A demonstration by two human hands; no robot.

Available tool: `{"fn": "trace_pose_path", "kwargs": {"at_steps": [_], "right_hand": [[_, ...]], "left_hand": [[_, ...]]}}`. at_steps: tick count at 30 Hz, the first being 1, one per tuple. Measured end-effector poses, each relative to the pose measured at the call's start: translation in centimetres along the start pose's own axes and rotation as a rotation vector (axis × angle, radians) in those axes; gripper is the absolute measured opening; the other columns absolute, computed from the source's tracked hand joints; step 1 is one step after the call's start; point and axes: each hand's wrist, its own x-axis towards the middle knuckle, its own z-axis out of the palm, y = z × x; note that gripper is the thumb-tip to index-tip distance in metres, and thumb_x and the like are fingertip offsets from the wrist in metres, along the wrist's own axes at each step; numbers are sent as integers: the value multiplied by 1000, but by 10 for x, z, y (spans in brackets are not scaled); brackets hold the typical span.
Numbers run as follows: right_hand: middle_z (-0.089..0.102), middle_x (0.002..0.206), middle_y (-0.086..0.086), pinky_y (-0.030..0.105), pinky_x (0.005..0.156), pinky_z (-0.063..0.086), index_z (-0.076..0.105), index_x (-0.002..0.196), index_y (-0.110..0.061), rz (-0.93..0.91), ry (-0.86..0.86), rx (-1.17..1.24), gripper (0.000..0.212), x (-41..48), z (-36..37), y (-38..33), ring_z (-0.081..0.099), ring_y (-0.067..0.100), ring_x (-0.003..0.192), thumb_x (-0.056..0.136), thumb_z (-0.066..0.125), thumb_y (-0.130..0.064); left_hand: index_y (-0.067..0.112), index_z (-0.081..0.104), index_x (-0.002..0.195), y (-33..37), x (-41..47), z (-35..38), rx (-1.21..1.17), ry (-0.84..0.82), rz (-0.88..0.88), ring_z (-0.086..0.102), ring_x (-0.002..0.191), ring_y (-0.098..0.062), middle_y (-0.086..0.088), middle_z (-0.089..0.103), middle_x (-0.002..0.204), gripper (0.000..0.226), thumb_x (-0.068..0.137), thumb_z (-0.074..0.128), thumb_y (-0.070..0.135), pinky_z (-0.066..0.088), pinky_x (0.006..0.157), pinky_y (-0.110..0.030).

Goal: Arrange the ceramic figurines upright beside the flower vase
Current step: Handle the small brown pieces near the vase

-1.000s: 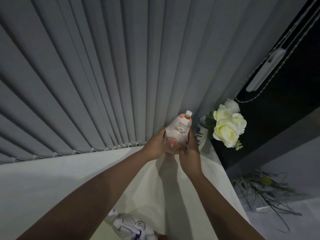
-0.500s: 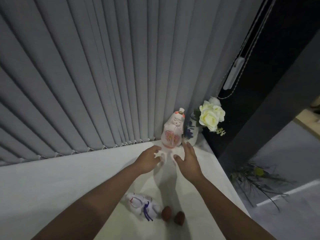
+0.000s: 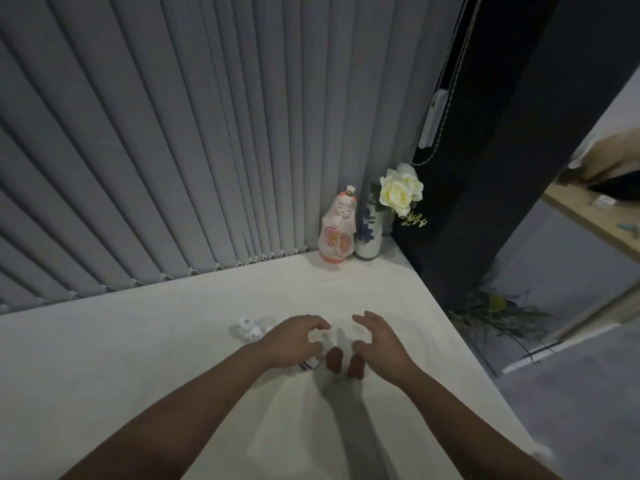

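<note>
A pink ceramic figurine (image 3: 337, 228) with flower-painted sleeves stands upright in the far right corner of the white surface (image 3: 138, 341), touching the white vase with blue flowers (image 3: 369, 232) that holds cream roses (image 3: 398, 192). A second white figurine with blue markings (image 3: 251, 330) lies on its side near me, mostly hidden under my left hand (image 3: 294, 341). That hand hovers over it with fingers curled and apart. My right hand (image 3: 377, 342) is open just to the right. Two small brown rounded pieces (image 3: 334, 358) lie between the hands.
Grey vertical blinds (image 3: 207, 133) close the back. The surface's right edge (image 3: 460, 341) drops to a grey floor with a leafy plant (image 3: 498, 310). A dark pillar (image 3: 502, 150) stands right of the vase. A wooden shelf (image 3: 595, 216) is at far right.
Both hands let go of the pink figurine, left upright beside the vase, and drew back toward me to the lying white figurine. The camera view pulled back too.
</note>
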Motion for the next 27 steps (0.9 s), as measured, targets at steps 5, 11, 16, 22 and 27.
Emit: {"fn": "trace_pose_path", "kwargs": {"at_steps": [5,11,16,22,27], "right_hand": [[41,148,6,25,112,27,46,139,-15,58,-18,-31,56,-22,17,10,38,20,136,85,63,-15],[54,129,7,20,84,39,46,136,-15,161,125,-3,52,-28,37,11,55,16,100,86,61,-16],[64,100,2,23,72,39,55,115,-16,151,182,-20,32,-27,45,12,58,17,89,85,61,-12],[69,84,-1,33,76,52,59,92,-19,113,188,-45,16,-25,44,16,62,19,81,79,58,-9],[72,83,2,34,81,52,65,98,-13,61,151,-44,22,-19,36,18,64,21,82,79,57,-7]], "left_hand": [[26,48,134,7,2,21,346,-35,101,52,122,-22,0,57,135,62,76,69,36,41,102,-33],[28,57,123,4,17,38,532,0,190,57,111,-26,-1,66,118,45,78,58,20,43,94,-39],[23,64,96,-1,23,45,566,62,246,59,96,-27,-1,68,95,25,76,52,17,43,82,-39],[24,61,94,-7,31,52,582,113,238,59,94,-27,-1,69,94,19,77,51,27,41,79,-38],[24,60,95,-5,32,55,527,153,178,59,94,-26,0,69,95,20,77,51,29,41,80,-37]]}}
